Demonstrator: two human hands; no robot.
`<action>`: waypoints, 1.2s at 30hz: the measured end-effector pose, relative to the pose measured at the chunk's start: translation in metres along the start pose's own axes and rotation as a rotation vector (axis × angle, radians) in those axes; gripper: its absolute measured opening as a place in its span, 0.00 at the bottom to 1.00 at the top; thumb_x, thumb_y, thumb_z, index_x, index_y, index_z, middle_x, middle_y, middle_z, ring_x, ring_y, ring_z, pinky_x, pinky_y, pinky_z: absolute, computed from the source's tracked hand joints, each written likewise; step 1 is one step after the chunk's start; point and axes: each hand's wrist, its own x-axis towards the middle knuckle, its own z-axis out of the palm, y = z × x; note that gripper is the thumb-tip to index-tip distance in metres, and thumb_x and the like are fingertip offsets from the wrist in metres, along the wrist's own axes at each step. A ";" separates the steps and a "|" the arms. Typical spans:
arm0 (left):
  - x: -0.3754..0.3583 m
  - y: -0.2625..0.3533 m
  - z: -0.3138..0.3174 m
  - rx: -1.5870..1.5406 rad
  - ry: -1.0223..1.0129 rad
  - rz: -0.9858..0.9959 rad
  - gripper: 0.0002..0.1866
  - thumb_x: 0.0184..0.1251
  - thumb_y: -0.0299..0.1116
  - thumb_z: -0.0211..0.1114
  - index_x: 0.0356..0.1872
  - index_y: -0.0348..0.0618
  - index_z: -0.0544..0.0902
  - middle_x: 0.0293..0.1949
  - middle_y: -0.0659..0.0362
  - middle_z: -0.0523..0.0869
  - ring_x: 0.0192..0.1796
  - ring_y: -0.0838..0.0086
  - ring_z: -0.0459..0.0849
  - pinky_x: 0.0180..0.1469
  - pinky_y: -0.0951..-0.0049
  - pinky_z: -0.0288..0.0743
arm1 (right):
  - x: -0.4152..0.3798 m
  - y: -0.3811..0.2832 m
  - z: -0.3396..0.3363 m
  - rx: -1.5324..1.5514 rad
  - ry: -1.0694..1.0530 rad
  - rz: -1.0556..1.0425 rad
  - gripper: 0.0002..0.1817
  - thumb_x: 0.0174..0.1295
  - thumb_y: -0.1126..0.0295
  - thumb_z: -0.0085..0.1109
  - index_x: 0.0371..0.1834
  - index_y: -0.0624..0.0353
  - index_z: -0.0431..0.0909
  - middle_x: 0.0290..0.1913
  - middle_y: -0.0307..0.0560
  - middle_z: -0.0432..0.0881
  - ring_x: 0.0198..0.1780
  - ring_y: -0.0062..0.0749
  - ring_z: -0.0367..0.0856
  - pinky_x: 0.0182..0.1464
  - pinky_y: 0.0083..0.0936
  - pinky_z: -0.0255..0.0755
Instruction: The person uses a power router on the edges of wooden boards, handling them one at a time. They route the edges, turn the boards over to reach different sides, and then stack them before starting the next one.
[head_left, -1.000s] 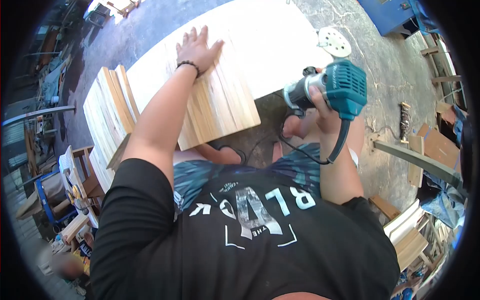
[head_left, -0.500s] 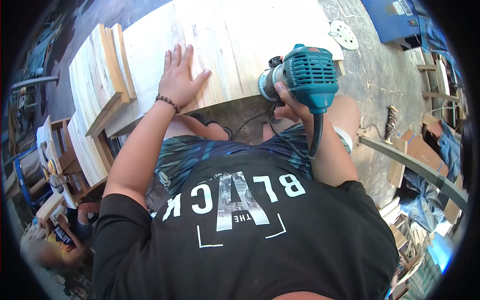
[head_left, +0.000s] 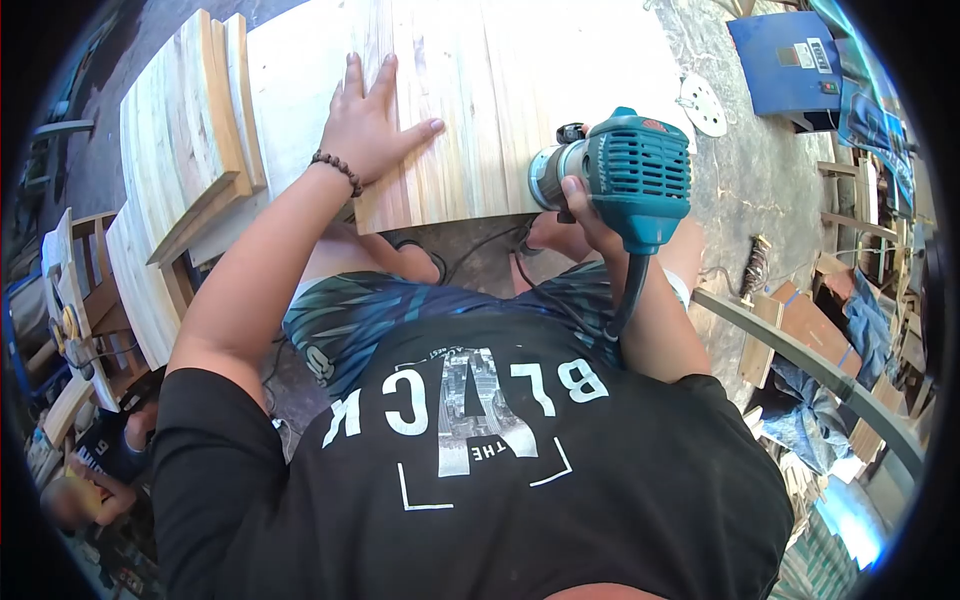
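A pale wooden panel (head_left: 480,100) with a striped grain lies in front of my knees. My left hand (head_left: 372,135), a beaded bracelet at its wrist, rests palm down on the panel's left part with its fingers spread. In my right hand (head_left: 592,214) is a teal trim router (head_left: 640,175), its body tipped sideways and its silver base (head_left: 545,178) facing left at the panel's near right edge. My fingers wrap the router beside the base, partly hidden behind its body. The black cord (head_left: 628,300) loops down past my right forearm.
Stacked wooden panels (head_left: 180,140) stand at the left. A white sanding disc (head_left: 703,106) with holes lies on the concrete floor near a blue case (head_left: 785,65). A long bar (head_left: 800,355) and wood offcuts are at right. Another person (head_left: 95,490) sits at lower left.
My view has turned slightly. The fingers of my left hand are spread wider on the panel. The router sits a little lower and further right in view, still in my right hand.
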 end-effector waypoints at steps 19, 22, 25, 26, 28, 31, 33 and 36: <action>0.004 -0.002 -0.009 -0.054 -0.046 0.013 0.62 0.52 0.69 0.77 0.85 0.52 0.60 0.83 0.29 0.49 0.80 0.33 0.60 0.78 0.45 0.65 | 0.212 0.075 0.069 0.328 0.218 0.075 0.20 0.51 0.78 0.75 0.48 0.62 0.81 0.42 0.45 0.88 0.43 0.32 0.88 0.48 0.32 0.83; 0.005 0.001 -0.013 -0.055 -0.068 -0.004 0.62 0.51 0.69 0.78 0.85 0.52 0.60 0.83 0.29 0.48 0.80 0.33 0.60 0.78 0.45 0.65 | 0.238 0.086 0.076 0.167 0.245 0.067 0.23 0.51 0.76 0.76 0.51 0.63 0.79 0.45 0.47 0.87 0.45 0.35 0.87 0.51 0.33 0.82; 0.005 -0.001 -0.012 -0.077 -0.071 -0.005 0.62 0.50 0.69 0.78 0.84 0.52 0.61 0.83 0.29 0.48 0.80 0.32 0.60 0.78 0.45 0.64 | 0.262 0.098 0.085 0.137 0.299 -0.042 0.29 0.50 0.74 0.77 0.56 0.61 0.76 0.48 0.47 0.86 0.49 0.37 0.86 0.54 0.35 0.81; 0.005 0.000 -0.013 -0.071 -0.073 -0.005 0.62 0.50 0.69 0.79 0.84 0.52 0.61 0.83 0.29 0.49 0.80 0.32 0.60 0.78 0.45 0.64 | 0.268 0.100 0.086 0.134 0.298 -0.047 0.28 0.50 0.74 0.77 0.56 0.61 0.76 0.48 0.47 0.86 0.49 0.37 0.86 0.54 0.35 0.81; 0.005 0.001 -0.014 -0.063 -0.075 -0.007 0.62 0.50 0.69 0.79 0.84 0.52 0.61 0.83 0.29 0.49 0.80 0.32 0.60 0.78 0.45 0.64 | 0.280 0.100 0.086 0.125 0.294 -0.060 0.28 0.50 0.73 0.77 0.56 0.60 0.77 0.48 0.47 0.86 0.48 0.37 0.86 0.54 0.36 0.80; 0.005 0.000 -0.014 -0.084 -0.072 -0.011 0.62 0.49 0.68 0.79 0.84 0.52 0.62 0.83 0.29 0.49 0.80 0.32 0.60 0.78 0.45 0.64 | 0.297 0.108 0.091 0.157 0.301 -0.093 0.28 0.50 0.70 0.78 0.56 0.59 0.78 0.47 0.47 0.87 0.48 0.39 0.87 0.54 0.36 0.80; 0.005 0.001 -0.016 -0.074 -0.068 -0.019 0.62 0.49 0.68 0.80 0.84 0.52 0.62 0.83 0.29 0.49 0.80 0.32 0.60 0.79 0.45 0.63 | 0.310 0.118 0.099 0.147 0.283 -0.095 0.30 0.49 0.68 0.79 0.57 0.58 0.78 0.48 0.49 0.87 0.49 0.41 0.87 0.54 0.37 0.80; 0.005 0.002 -0.015 -0.091 -0.057 -0.016 0.62 0.49 0.67 0.80 0.84 0.51 0.62 0.83 0.29 0.48 0.81 0.33 0.59 0.79 0.46 0.63 | 0.333 0.137 0.116 0.019 0.315 -0.047 0.37 0.47 0.61 0.81 0.61 0.57 0.75 0.54 0.54 0.86 0.54 0.48 0.86 0.57 0.39 0.80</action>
